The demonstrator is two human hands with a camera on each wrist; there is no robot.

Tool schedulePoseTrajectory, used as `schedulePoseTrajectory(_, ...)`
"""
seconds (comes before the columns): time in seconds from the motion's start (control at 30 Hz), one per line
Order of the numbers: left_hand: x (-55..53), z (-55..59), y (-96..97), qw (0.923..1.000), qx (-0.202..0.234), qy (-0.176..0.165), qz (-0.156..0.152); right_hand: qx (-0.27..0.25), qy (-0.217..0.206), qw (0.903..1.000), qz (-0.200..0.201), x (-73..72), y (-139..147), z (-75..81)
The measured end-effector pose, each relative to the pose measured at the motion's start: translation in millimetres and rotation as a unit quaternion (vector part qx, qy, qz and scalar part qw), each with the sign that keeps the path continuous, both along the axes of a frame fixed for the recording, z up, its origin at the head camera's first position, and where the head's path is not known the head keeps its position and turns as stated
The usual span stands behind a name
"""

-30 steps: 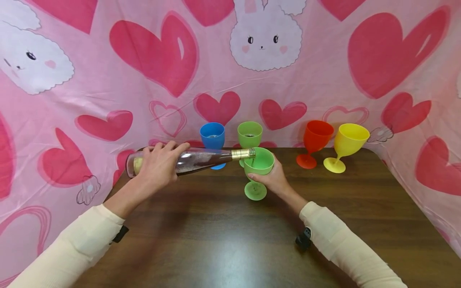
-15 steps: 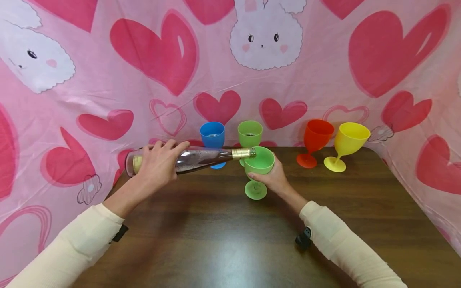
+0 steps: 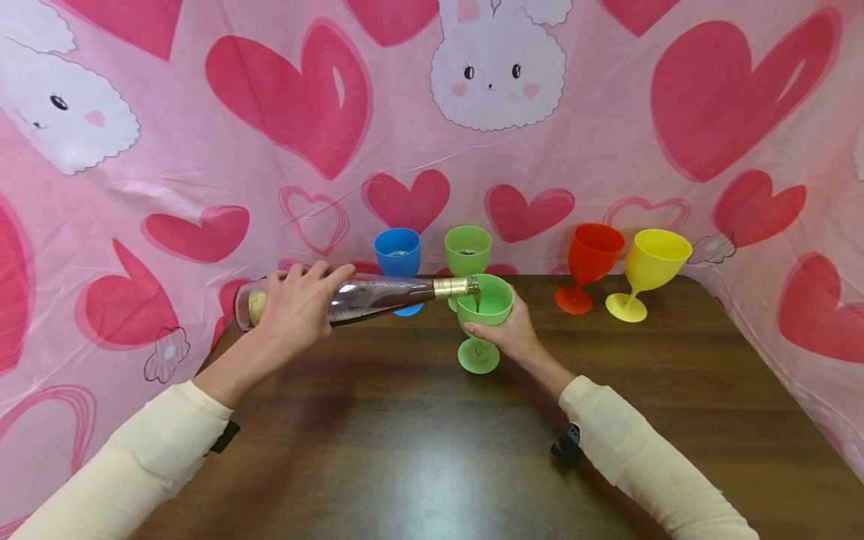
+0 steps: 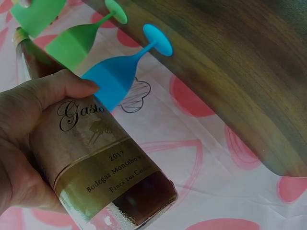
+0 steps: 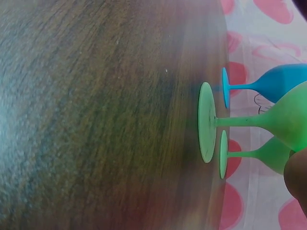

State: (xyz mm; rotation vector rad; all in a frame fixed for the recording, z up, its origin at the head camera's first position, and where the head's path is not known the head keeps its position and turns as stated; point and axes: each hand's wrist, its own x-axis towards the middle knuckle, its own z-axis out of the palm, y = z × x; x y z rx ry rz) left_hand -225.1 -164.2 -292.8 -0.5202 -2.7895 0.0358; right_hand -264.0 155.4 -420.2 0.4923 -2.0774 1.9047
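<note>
My left hand grips a labelled wine bottle round its body. The bottle lies almost level, its gold-foiled neck pointing right and its mouth over the rim of a green goblet. A thin stream of liquid falls from the mouth into that goblet. My right hand holds the goblet round its bowl, thumb at the front. Whether its foot touches the table I cannot tell. Up close in the left wrist view, the bottle's label shows printed lettering; the right wrist view shows the held goblet's stem and foot.
Behind the bottle stand a blue goblet and a second green goblet, both with some liquid inside. A red goblet and a yellow goblet stand at the back right. Pink heart-printed cloth surrounds the brown table.
Both hands, the bottle and the goblet stay almost still. The stream, faint a second ago and hardly visible half a second ago, now shows plainly at the bottle's mouth.
</note>
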Motion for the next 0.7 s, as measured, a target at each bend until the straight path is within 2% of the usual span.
schedulePoseTrajectory(0.43, 0.7, -1.1, 0.5, 1.0, 0.001, 0.002, 0.003, -0.005, 0.0, 1.0, -0.004, -2.3, -1.6, 0.4)
schedulePoseTrajectory(0.63, 1.0, -1.0, 1.4, 0.9999, 0.002, 0.013, -0.001, -0.004, -0.009, 1.0, -0.002, -6.7, -0.9, -2.4)
schedulePoseTrajectory(0.7, 1.1, -0.8, 1.5, 0.9998, 0.002, 0.018, -0.001, -0.001, -0.012, 0.9999, -0.002, -4.1, -1.6, 1.4)
